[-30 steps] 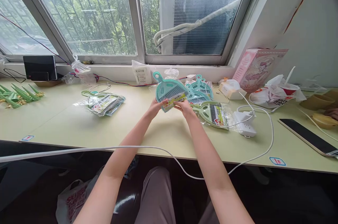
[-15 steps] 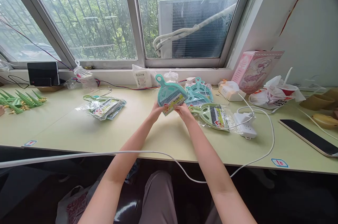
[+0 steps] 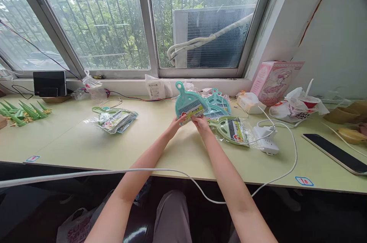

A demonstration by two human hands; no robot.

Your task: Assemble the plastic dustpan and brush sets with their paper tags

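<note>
The turquoise dustpan set, loop-ended handle up, tilts over the table, showing grey bristles and a yellow label. The left hand pinches its lower left edge, the right hand its lower right.

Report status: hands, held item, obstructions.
Left hand and right hand gripping teal dustpan-and-brush set. Set tilted, labelled side toward camera. White cable crosses view below, clear of it.

Between the left pile of packets and the held turquoise dustpan, wide room is left on the table. At right, passage is obstructed by the green dustpan and the power strip; the forearms are crossed by a white cable.
</note>
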